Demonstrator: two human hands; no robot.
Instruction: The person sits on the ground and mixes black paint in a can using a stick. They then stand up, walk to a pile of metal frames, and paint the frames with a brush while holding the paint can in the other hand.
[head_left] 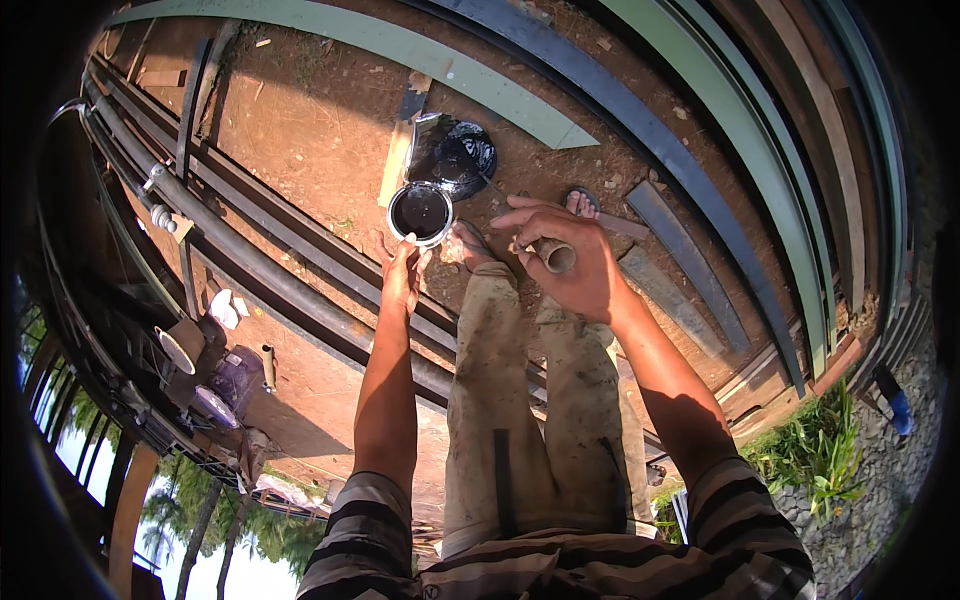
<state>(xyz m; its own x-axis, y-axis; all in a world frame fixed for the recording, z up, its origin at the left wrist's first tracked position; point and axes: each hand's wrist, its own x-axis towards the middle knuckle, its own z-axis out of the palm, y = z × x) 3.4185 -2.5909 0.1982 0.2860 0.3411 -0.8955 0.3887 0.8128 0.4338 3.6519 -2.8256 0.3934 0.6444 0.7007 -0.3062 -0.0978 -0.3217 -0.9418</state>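
My left hand [402,275] grips the near rim of an open round can [421,212] with a pale edge and dark liquid inside. Thumb and fingers close on that rim. To the right, my right hand [585,262] curls around a tan tube-like thing [556,256], its round end facing up; the rest is hidden by the palm. Two of its fingers stretch leftward. Just beyond the can lies a glossy, black-coated container [462,158], with a thin stick-like piece leaning at its right side.
Long green metal beams [420,55] and a dark beam [640,150] curve across the far and right side. Dark pipes [270,290] run along the left. A purple-tinted clear container [236,378] stands at lower left. Flat boards [690,265] lie on the reddish dirt by my feet.
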